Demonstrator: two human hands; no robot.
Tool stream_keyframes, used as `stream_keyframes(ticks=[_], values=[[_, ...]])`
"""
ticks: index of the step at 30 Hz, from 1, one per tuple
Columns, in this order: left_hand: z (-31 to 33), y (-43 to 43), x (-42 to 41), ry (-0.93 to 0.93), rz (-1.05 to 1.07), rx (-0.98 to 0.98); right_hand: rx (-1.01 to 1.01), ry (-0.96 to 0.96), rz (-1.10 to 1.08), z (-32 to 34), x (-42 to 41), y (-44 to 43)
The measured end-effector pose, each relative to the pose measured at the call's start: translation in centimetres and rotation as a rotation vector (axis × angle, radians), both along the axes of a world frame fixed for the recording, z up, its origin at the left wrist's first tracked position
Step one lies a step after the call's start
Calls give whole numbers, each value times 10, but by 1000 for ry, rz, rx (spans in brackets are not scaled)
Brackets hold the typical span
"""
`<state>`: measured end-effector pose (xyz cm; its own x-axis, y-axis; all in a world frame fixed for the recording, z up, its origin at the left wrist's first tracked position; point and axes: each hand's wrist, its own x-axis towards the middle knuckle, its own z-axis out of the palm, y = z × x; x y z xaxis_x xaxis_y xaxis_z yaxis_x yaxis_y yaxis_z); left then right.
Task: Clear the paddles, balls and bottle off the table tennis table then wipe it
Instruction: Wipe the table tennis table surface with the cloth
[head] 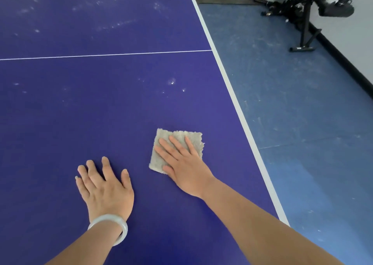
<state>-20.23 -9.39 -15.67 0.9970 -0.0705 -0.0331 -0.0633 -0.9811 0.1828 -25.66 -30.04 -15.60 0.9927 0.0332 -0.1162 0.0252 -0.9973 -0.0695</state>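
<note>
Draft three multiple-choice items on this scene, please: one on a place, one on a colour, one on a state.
1. Where does the cloth lie?
A. on the floor
B. on the table tennis table, near its right edge
C. draped over a chair

2. What colour is the bangle?
A. white
B. red
C. black

3. How is the right hand?
A. clenched in a fist
B. flat, pressing the cloth
C. raised off the table

Answers: B, the cloth rests on the blue top; A, the ring is pale white; B, straight fingers lie on the cloth.
</note>
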Motion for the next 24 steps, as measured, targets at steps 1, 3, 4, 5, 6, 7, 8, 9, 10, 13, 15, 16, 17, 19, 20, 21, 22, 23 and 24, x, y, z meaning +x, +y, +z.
stream_keyframes(ticks=[1,3,4,5,6,7,8,9,10,13,15,16,17,19,20,21,22,23,24], values=[[1,-1,0,-1,-2,7,-18,-19,-62,-1,-3,-17],[2,-1,1,9,-11,39,-28,-39,-363,-3,-2,-57],[3,-1,2,20,-15,55,-10,-23,-547,-1,1,-72],[3,0,2,29,-17,65,24,-8,-696,1,5,-81],[3,0,3,33,-16,67,60,-10,-792,3,10,-81],[3,1,3,33,-15,63,95,-22,-825,4,14,-74],[3,1,3,27,-14,57,117,-24,-793,5,16,-62],[2,1,2,18,-15,48,121,-39,-688,5,16,-47],[2,1,2,7,-16,37,105,-50,-526,4,12,-30],[2,1,2,-10,-17,13,60,-15,-130,0,-5,-12],[3,0,3,-2,-18,33,47,-33,-231,-1,4,-45],[4,-1,3,6,-20,40,38,-47,-345,-2,14,-66],[4,-1,4,15,-22,48,33,-48,-469,-1,26,-84],[4,-1,4,36,-26,74,91,-27,-656,2,54,-106],[4,-1,4,45,-25,83,118,-30,-699,2,66,-105],[5,-1,4,54,-21,85,117,-37,-713,0,74,-99],[6,-1,4,60,-18,83,101,-45,-703,-2,79,-92],[7,-1,3,61,-20,75,84,-55,-675,-5,80,-86],[9,0,3,56,-28,62,73,-61,-648,-7,79,-81]])
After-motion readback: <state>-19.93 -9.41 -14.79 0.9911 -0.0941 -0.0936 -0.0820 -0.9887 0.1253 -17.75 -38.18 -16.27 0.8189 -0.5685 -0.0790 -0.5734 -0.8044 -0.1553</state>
